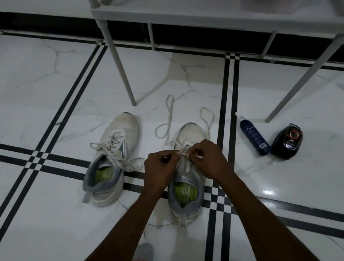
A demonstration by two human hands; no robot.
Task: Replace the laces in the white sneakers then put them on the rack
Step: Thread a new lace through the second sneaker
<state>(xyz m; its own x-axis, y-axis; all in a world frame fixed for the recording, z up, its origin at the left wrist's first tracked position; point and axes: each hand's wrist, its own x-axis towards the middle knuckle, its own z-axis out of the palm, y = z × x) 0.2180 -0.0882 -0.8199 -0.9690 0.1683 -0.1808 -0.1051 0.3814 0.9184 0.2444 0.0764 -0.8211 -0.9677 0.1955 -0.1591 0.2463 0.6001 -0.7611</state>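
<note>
right grip: right hand [209, 159] is pinched on a lace tip, thumb and fingers curled tight over the sneaker's eyelet area, just right of frame centre

left grip: left hand [160, 167] is also curled and pinching, clamped on what looks like the other bit of the same lace; it sits a touch lower and to the left, nearly touching the right one

lace: the new lace [169, 121] runs from the grips up toward the top of the frame, loose loops on the floor to either side of the toe, so the slack is all on the far side of the hands

shoe being laced: right-hand sneaker [193, 133] lies right under both grips, toe toward the top of frame, heel toward the bottom; long axis runs pretty much straight up-down in the picture, eyelet rows mostly bare below the hands

which hand is closer: honestly both are on it, but the right one is over the eyelets, so I'd guess it does the threading while the left feeds

other shoe: left-hand sneaker [117, 144] just beside, parallel, still laced, untied ends flopped out

rack: the rack [183, 22] stands beyond the toes, upper part of frame, legs on the floor [38, 86]

off to the right: spray bottle [253, 136] and a dark round polish thing [287, 142], touching each other, well apart from the shoes
</note>
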